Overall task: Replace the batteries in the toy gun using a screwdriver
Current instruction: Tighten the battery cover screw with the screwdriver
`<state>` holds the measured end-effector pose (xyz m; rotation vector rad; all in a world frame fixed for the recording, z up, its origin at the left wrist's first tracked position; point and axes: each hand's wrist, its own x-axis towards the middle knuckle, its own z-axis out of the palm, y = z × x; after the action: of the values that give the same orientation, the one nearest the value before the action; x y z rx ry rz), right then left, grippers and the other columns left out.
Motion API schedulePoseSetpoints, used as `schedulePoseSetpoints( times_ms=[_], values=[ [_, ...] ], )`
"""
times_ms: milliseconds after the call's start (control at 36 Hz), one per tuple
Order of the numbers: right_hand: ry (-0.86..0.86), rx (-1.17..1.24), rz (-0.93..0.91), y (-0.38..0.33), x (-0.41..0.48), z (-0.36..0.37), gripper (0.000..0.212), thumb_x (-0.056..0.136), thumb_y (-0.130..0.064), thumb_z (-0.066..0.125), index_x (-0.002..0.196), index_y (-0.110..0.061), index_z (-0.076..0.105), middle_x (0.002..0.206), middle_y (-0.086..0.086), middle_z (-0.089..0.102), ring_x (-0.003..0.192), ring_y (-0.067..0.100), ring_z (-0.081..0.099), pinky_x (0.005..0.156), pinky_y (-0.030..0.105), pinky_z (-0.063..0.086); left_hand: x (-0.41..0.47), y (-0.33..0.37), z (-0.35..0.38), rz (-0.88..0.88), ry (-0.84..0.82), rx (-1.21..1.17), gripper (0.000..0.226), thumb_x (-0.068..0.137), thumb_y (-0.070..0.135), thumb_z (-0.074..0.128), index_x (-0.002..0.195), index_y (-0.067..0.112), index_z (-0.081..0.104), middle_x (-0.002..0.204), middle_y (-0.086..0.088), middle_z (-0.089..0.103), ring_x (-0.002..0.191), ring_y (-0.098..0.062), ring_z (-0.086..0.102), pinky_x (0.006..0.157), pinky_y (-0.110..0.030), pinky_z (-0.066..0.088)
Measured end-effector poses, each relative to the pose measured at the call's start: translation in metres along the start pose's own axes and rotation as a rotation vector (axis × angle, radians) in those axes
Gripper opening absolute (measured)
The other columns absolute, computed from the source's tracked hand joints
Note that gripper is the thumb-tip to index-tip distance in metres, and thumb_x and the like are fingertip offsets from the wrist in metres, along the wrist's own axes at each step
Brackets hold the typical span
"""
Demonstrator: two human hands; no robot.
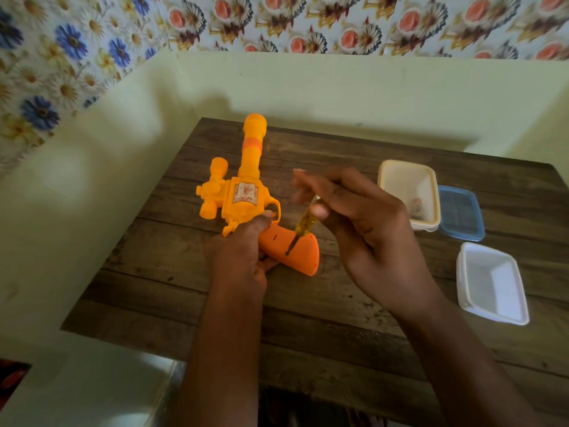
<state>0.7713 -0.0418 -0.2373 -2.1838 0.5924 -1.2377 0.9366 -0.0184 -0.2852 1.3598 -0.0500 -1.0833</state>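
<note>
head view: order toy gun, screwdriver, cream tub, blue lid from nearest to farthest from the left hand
1. toy gun, gripped by the left hand
2. screwdriver, just right, tip on the grip
3. cream tub, farther right
4. blue lid, beyond the tub

Looks like a home: a plain room corner. Floral wallpaper (pixel 77 57) above pale yellow wall (pixel 308 87). Small wood-plank surface (pixel 308 318) set by that wall, carrying everyday household stuff: a cream tub (pixel 400 180), a white tub (pixel 492 282), a blue lid (pixel 462 214), an orange plastic toy (pixel 251 161).
</note>
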Motion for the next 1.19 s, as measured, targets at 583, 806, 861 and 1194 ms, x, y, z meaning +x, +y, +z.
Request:
schedulePoseSetpoints(
  times_ms=[583,806,861,1194],
  values=[
    [0.005,-0.05,-0.027,-0.0048,0.0009,0.0015,0.031,0.095,0.003,0.07,0.125,-0.004,0.072,0.103,0.009,0.071,0.094,0.017,0.071,0.076,0.039,0.057,0.0042,-0.0008,-0.0014,0.0,-0.01,0.023,0.051,0.082,0.016,0.084,0.13,0.018,0.067,0.12,-0.009,0.074,0.104,-0.027,0.072,0.051,-0.037,0.062],
    [-0.048,0.043,0.03,-0.0034,0.0002,0.0017,0.042,0.094,0.017,0.06,0.129,-0.002,0.069,0.125,0.006,0.072,0.119,0.015,0.068,0.094,0.039,0.058,0.0035,0.0006,-0.0013,-0.005,0.001,0.018,0.058,0.083,0.017,0.084,0.137,0.018,0.06,0.124,-0.009,0.069,0.1,-0.024,0.07,0.058,-0.039,0.061],
    [-0.027,0.016,0.026,-0.0032,0.0005,0.0021,0.041,0.092,0.018,0.063,0.127,-0.003,0.07,0.118,0.006,0.074,0.11,0.014,0.072,0.089,0.037,0.061,0.0034,0.0007,-0.0014,-0.012,-0.002,0.011,0.058,0.085,0.016,0.083,0.138,0.017,0.059,0.125,-0.009,0.069,0.1,-0.023,0.069,0.058,-0.038,0.06],
    [-0.062,0.019,0.044,-0.002,-0.0008,-0.0004,0.042,0.096,0.014,0.057,0.134,-0.002,0.065,0.128,0.006,0.069,0.119,0.016,0.068,0.096,0.04,0.057,0.0066,-0.0007,0.0005,-0.021,-0.006,0.012,0.06,0.085,0.017,0.083,0.14,0.018,0.056,0.126,-0.01,0.068,0.099,-0.022,0.069,0.062,-0.041,0.06]
  ],
)
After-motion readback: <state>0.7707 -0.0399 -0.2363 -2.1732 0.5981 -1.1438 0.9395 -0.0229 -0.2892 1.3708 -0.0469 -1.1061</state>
